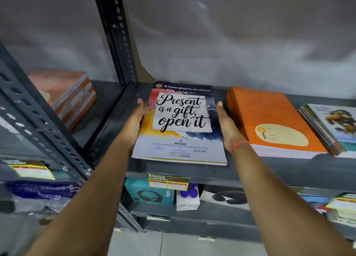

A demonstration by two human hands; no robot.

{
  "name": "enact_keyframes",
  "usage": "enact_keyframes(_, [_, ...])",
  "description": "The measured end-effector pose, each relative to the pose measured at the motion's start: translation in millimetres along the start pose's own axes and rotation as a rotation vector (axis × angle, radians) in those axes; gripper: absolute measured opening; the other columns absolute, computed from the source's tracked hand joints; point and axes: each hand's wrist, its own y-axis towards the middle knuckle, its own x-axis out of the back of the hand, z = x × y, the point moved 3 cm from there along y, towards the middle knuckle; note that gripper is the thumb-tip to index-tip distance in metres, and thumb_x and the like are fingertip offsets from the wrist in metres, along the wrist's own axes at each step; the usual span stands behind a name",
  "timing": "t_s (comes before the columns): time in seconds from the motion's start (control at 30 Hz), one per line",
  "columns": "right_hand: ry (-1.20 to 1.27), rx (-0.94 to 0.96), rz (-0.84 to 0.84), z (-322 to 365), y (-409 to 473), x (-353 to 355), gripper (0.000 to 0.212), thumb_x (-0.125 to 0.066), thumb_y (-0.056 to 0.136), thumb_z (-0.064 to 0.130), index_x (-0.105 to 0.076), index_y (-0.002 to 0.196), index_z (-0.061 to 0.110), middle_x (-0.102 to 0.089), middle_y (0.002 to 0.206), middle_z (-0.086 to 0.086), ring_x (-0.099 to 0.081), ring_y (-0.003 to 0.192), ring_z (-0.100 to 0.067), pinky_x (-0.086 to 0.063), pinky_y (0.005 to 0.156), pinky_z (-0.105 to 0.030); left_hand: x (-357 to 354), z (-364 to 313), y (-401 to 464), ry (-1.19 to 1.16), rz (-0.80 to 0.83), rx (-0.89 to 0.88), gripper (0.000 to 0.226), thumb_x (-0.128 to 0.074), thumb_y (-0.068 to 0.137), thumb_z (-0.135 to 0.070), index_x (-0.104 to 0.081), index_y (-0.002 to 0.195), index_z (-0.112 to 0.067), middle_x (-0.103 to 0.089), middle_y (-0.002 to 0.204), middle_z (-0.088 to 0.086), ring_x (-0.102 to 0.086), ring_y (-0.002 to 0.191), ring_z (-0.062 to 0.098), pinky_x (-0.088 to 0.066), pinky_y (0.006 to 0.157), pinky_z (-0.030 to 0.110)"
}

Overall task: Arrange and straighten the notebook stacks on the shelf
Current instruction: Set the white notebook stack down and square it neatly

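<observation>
Lying flat on the grey shelf (240,171), its near edge overhanging the lip slightly, the "Present is a gift, open it" notebook stack (181,124) is pressed between both palms: the left hand (134,120) is laid flat against its left edge and the right hand (227,126) against its right edge, fingers extended. Just beyond the right hand an orange notebook stack (273,120) is seen, with a stack of illustrated notebooks (331,126) further out. Past the left hand, beyond the perforated upright (117,34), another orange stack (65,95) is blurred.
</observation>
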Motion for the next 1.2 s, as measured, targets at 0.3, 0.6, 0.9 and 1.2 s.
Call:
enact_keyframes(0.3, [-0.006,0.073,-0.012,-3.7,-16.5,4.0,0.042,-0.039,0.094,0.045,-0.064,0.08,0.015,-0.077,0.065,-0.001,-0.074,0.063,-0.012,-0.061,0.06,-0.028,12.5,10.5,-4.4,-0.033,-0.008,0.006,0.062,-0.013,0.093,-0.057,-0.026,0.146,-0.027,-0.042,0.142,-0.01,-0.048,0.116,0.012,-0.046,0.073,0.024])
enact_keyframes(0.6, [-0.005,0.186,-0.044,-4.7,-55.1,-7.9,0.031,-0.038,0.095,0.045,-0.063,0.085,0.028,-0.078,0.074,0.012,-0.071,0.068,0.006,-0.056,0.065,-0.013,11.4,15.4,-37.2,-0.057,0.0,-0.141,0.039,-0.025,0.094,-0.052,-0.06,0.101,-0.034,-0.071,0.07,-0.023,-0.071,0.066,0.002,-0.055,0.057,0.023])
enact_keyframes(0.9, [-0.228,0.222,0.063,-43.7,-105.0,3.5,0.09,-0.068,0.079,0.01,-0.014,0.149,0.025,-0.035,0.129,0.034,-0.04,0.117,0.014,-0.035,0.086,0.002,46.7,58.0,-63.7,0.073,0.18,-0.233,0.135,-0.091,0.027,-0.047,-0.026,0.144,-0.03,-0.071,0.105,-0.024,-0.064,0.099,-0.008,-0.051,0.075,0.006])
enact_keyframes(1.2, [-0.288,0.232,-0.038,-40.8,-101.2,1.4,0.085,-0.069,0.078,0.007,-0.023,0.147,0.022,-0.041,0.134,0.02,-0.043,0.127,-0.008,-0.034,0.111,-0.03,41.8,57.3,-59.6,0.096,-0.037,-0.267,0.072,-0.068,0.077,-0.003,-0.037,0.142,-0.014,-0.073,0.083,-0.027,-0.066,0.08,-0.012,-0.05,0.07,0.002])
